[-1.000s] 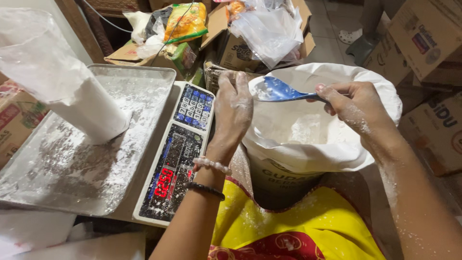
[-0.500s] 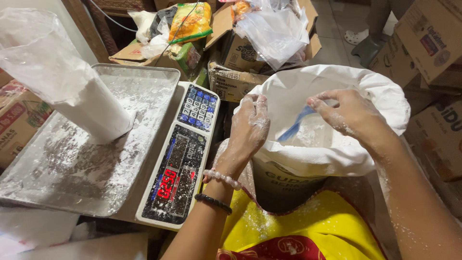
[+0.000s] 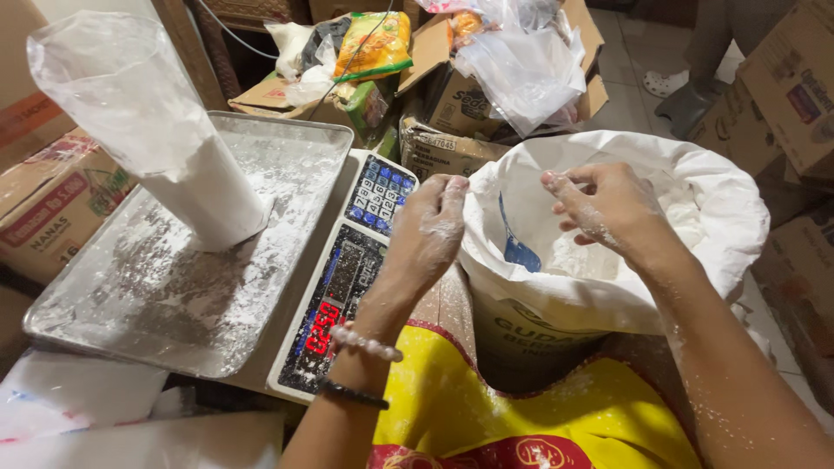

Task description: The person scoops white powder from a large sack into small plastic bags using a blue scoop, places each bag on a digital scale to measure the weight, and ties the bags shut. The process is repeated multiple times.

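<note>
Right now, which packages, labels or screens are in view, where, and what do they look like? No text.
Scale screen: front of the scale, centre-left; dark panel, red digits.
Keypad: behind the screen; blue and white keys.
Clear bag: upright on the scale tray, part-filled with white powder.
White sack: right, open, dark print on its front.
Cardboard boxes: right edge; brown, coloured labels.

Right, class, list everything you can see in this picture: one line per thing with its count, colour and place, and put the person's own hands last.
Plastic bag of white powder: one, clear, upright on the tray.
Weighing tray: one, metal, powder-dusted, on the scale.
Digital scale: one, white, blue keys and red digits, centre.
Sack of white powder: one, white, open, right.
Scoop: one, blue, inside the sack.
Cardboard boxes: several, brown, around the edges.
Bracelets: two, white beads and black, left wrist.
Left hand: one, powder-dusted, at the sack rim.
Right hand: one, powder-dusted, over the sack opening.
</note>
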